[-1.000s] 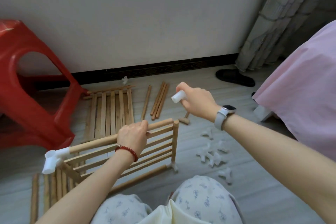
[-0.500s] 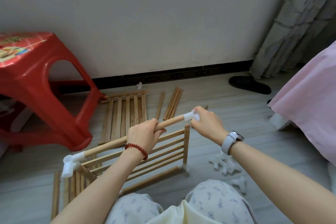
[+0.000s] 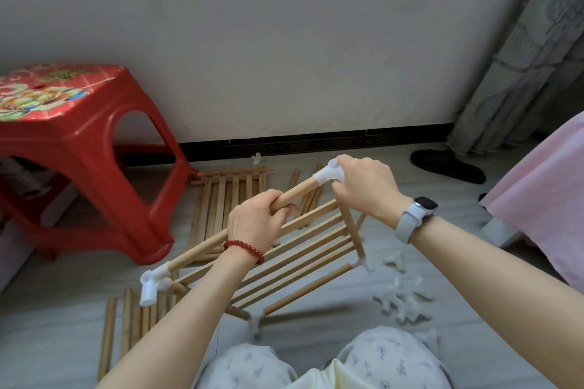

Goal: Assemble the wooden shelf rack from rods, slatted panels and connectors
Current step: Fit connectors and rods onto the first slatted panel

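My left hand point(image 3: 256, 223) grips a long wooden rod point(image 3: 295, 193) near its middle. My right hand point(image 3: 366, 188) holds a white plastic connector point(image 3: 327, 175) that sits on the rod's far end. Another white connector point(image 3: 153, 283) caps the rod's near left end. Below the rod a slatted panel point(image 3: 303, 257) stands tilted in a partial frame, with a short upright rod point(image 3: 354, 230) and a lower rod point(image 3: 308, 289) joined by small connectors. A second slatted panel point(image 3: 227, 199) lies flat on the floor behind.
A red plastic stool point(image 3: 79, 148) stands at the left. Loose rods point(image 3: 126, 322) lie at the lower left and more beyond the frame. Several white connectors point(image 3: 401, 294) are scattered on the floor at the right. A black slipper point(image 3: 447, 164), a curtain and a pink cloth are at the right.
My right hand brought the white connector from the air onto the rod's far end. The view tilted upward, so everything sits lower in the picture.
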Tool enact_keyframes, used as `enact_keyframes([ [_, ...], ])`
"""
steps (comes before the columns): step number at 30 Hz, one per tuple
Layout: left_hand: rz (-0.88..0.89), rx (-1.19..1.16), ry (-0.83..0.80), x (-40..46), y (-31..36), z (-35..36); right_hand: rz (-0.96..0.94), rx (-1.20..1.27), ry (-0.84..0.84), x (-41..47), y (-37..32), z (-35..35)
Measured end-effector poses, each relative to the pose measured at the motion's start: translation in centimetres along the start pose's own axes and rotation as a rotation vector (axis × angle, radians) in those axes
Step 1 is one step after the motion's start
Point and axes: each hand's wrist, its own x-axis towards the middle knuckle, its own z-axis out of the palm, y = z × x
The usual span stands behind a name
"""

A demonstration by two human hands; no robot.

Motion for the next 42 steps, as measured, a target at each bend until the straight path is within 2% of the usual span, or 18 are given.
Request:
enact_keyframes([
  [2,-0.025,-0.077,0.007,0.5,-0.3,-0.6,-0.099,0.056,-0.008,0.0,-0.8,-0.8],
  [6,-0.103,-0.361,-0.077,1.2,-1.8,-2.0,-0.140,0.628,-0.212,0.1,-1.6,-1.8],
  [8,-0.151,-0.496,-0.150,1.1,-2.4,-2.5,-0.201,0.772,-0.157,0.0,-1.7,-1.4],
  [10,-0.196,-0.620,-0.184,0.7,-2.9,-2.9,-0.246,0.729,-0.014,0.0,-1.7,-0.5],
  [11,-0.223,-0.673,-0.188,0.6,-3.1,-3.0,-0.260,0.637,-0.014,-0.1,-1.5,0.1],
  [13,-0.267,-0.736,-0.179,0.4,-3.4,-3.5,-0.275,0.472,-0.137,-0.3,-1.4,1.6],
  [15,-0.296,-0.728,-0.172,0.2,-3.9,-3.9,-0.282,0.431,-0.202,-0.5,-2.0,2.8],
  [19,-0.318,-0.716,-0.107,-0.5,-4.6,-4.5,-0.444,0.244,-0.152,0.4,-5.2,3.9],
  [23,-0.511,-0.903,-0.068,-1.3,-6.9,-7.2,-0.540,0.187,-0.169,1.2,-10.0,5.5],
  [25,-0.630,-0.836,-0.090,-2.0,-8.4,-8.3,-0.600,0.110,-0.168,1.2,-12.1,6.8],
  [29,-0.858,-0.627,-0.001,-3.3,-10.9,-8.3,-0.671,0.004,-0.200,0.7,-15.8,10.3],
  [34,-0.943,-0.267,-0.091,-3.2,-12.8,-6.7,-0.638,0.003,-0.276,-0.2,-16.3,13.3],
  [38,-0.949,-0.231,-0.025,-2.8,-12.7,-5.2,-0.629,0.022,-0.263,-0.4,-15.6,14.2],
  [40,-1.043,-0.260,-0.098,-2.5,-12.2,-4.7,-0.639,0.027,-0.277,-0.4,-15.5,14.3],
  [41,-1.044,-0.236,-0.163,-2.2,-11.9,-4.7,-0.643,0.032,-0.289,-0.5,-15.5,14.3],
  [42,-1.030,-0.197,-0.162,-1.9,-12.0,-4.6,-0.644,0.034,-0.300,-0.4,-15.4,14.2],
])
